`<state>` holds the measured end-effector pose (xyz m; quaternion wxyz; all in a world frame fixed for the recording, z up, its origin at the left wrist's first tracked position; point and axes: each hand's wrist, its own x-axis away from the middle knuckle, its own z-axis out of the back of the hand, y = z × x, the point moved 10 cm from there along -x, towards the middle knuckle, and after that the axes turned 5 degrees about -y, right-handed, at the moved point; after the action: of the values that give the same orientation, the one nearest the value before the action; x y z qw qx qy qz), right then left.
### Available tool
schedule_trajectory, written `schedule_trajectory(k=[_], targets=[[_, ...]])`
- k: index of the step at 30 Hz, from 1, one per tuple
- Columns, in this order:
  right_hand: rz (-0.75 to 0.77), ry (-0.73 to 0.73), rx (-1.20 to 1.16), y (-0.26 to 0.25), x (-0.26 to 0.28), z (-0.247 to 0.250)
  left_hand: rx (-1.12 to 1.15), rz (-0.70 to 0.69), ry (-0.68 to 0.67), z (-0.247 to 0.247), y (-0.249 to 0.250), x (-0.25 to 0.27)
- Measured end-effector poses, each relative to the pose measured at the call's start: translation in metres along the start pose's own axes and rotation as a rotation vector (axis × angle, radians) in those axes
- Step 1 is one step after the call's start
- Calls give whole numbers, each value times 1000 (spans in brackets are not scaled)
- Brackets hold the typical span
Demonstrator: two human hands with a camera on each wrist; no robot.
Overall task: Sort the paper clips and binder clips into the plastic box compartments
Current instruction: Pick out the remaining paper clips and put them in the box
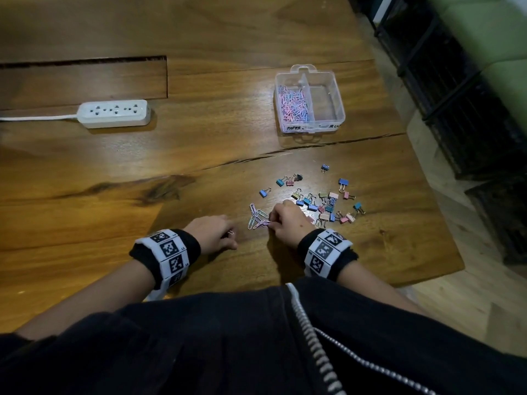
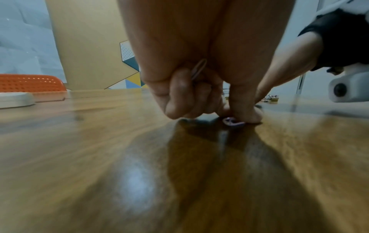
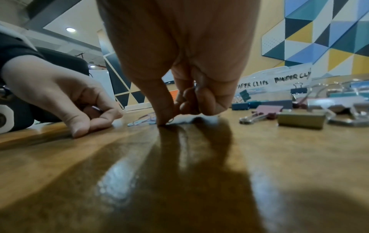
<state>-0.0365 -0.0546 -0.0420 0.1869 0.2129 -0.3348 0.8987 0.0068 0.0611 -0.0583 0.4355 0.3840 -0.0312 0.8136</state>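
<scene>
Both grips pinch paper clips (image 1: pixel 258 219); plastic box (image 1: pixel 310 99) holds paper clips left.

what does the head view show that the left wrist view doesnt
Only the head view shows the plastic box, its left compartment full of paper clips and its right one bare, plus the binder clips scattered on the table.
Only the left wrist view shows a paper clip tucked in the left hand's curled fingers.
Both show the wooden table and both hands.
</scene>
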Motion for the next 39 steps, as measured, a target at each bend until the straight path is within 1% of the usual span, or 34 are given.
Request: schedule_trajectory(k=[3, 4, 5, 6, 8, 11, 12, 13, 15, 18, 20, 21, 24, 25, 26, 28, 30, 32, 34, 37, 39], targets=[[47, 3, 35, -5, 0, 3, -6, -2, 31, 3, -2, -2], [63, -1, 28, -7, 0, 4, 53, 3, 62, 7, -3, -2], [69, -7, 5, -7, 0, 4, 166, 17, 97, 11, -5, -2], [64, -15, -28, -6, 0, 3, 332, 35, 130, 15, -8, -3], [43, -20, -92, -3, -2, 4, 756, 62, 168, 20, -13, -5], [-3, -30, -185, 5, -5, 4, 1389, 60, 127, 17, -8, -10], [-16, -28, -216, 7, -6, 4, 1535, 54, 133, 18, -6, -12], [-20, -22, -258, 9, -6, 4, 1628, 54, 143, 18, -5, -14], [-11, -22, -402, 11, -5, 4, 1673, 80, 144, 17, -2, -20], [-39, -83, -682, 15, -2, 0, 1655, 135, 146, 12, 0, -24], [-88, -108, -780, 18, -2, 1, 1588, 186, 156, 10, 0, -24], [-108, -112, -823, 19, -3, 2, 1460, 214, 179, 11, -3, -22], [-165, -102, -1023, 21, -6, 3, 844, 230, 297, 27, -8, -19], [-177, -100, -1092, 21, -6, 2, 690, 229, 305, 31, -5, -18], [-185, -106, -1158, 21, -6, 1, 577, 222, 305, 33, -2, -17], [-190, -141, -1277, 19, -7, -4, 441, 191, 310, 35, 3, -18], [-191, -190, -1345, 16, -7, -9, 432, 164, 329, 38, 3, -18], [-189, -225, -1346, 13, -8, -12, 442, 163, 334, 39, -1, -19], [-185, -234, -1274, 13, -10, -12, 399, 168, 326, 39, -3, -20], [-192, -236, -1107, 13, -12, -11, 203, 156, 316, 45, 5, -20], [-178, -202, -970, 14, -13, -8, 145, 155, 306, 47, 8, -21]])
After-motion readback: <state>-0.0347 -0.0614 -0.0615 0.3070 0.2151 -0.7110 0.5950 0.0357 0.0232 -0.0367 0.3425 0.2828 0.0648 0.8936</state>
